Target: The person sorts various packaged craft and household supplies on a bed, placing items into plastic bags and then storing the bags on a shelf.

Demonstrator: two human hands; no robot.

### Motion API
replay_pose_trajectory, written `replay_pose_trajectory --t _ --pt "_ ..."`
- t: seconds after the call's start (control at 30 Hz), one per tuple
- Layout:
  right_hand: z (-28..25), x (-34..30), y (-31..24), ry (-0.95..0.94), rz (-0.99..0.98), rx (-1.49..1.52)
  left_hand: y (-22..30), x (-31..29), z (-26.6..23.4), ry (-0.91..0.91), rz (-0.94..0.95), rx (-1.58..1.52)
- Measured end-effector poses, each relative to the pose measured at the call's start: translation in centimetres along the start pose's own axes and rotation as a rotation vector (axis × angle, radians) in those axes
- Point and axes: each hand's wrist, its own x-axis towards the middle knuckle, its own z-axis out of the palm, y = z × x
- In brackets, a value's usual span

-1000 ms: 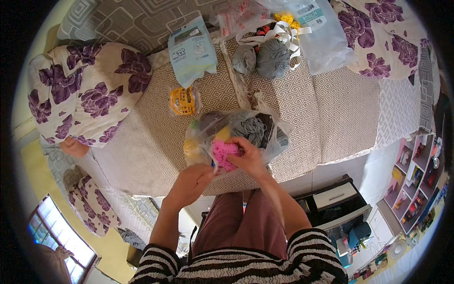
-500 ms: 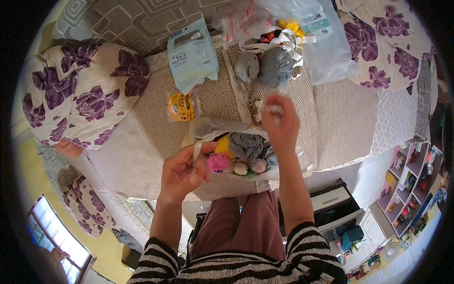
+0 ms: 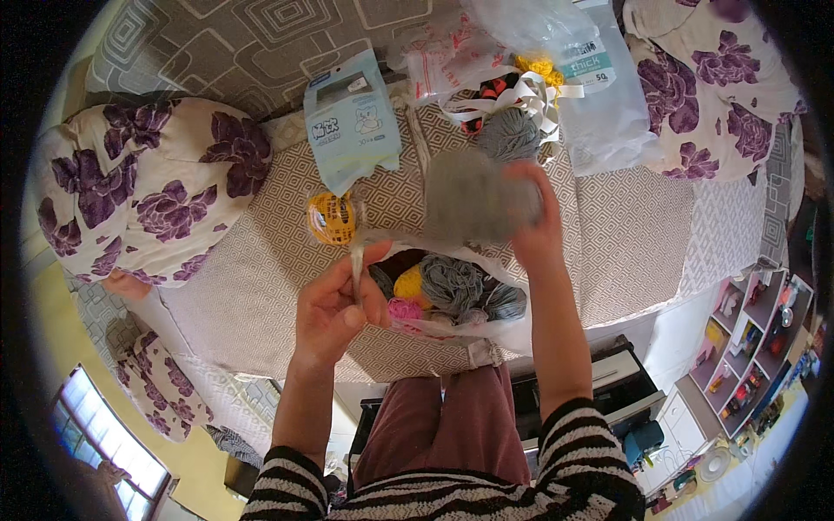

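My left hand [image 3: 340, 295] pinches the rim of a translucent plastic bag [image 3: 512, 334], which lies open at the sofa's front edge. Inside it are grey yarn balls [image 3: 452, 282], a yellow yarn ball [image 3: 408, 285] and a pink one [image 3: 405, 309]. Just beyond the bag's mouth, my right hand [image 3: 534, 226] is closed around a grey yarn ball [image 3: 469, 198], smeared by motion. Another grey yarn ball [image 3: 510, 135] lies farther back, beside white ribbon [image 3: 547, 104].
A yellow-labelled round package [image 3: 332, 217] and a light blue pouch [image 3: 352, 122] lie left of centre. Clear plastic packaging [image 3: 604, 122] and yellow yarn [image 3: 543, 71] are at the back right. Floral cushions [image 3: 165, 182] flank the sofa seat; shelves [image 3: 751, 339] stand at right.
My right hand has taken hold of a grey yarn ball and holds it near the bag. One fewer grey ball lies at the back. My left hand keeps its pinch on the bag rim.
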Motion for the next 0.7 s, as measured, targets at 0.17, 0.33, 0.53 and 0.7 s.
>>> replay_pose_trajectory --t 0.17,0.33,0.53,0.7 --pt "1.1 -4.9 -0.6 -0.363 -0.246 -0.049 0.5 1.7 1.2 0.006 0.017 0.043" --pt "3.2 -4.2 -0.1 -0.454 -0.217 -0.879 1.0 3.0 1.3 0.018 0.043 0.159" --pt "-0.1 2.3 -0.5 0.087 -0.172 -0.795 0.8 3.2 0.9 0.039 0.036 0.178" --pt "-1.5 7.9 7.1 0.216 -0.046 -1.491 0.9 3.3 1.3 -0.007 0.002 0.163"
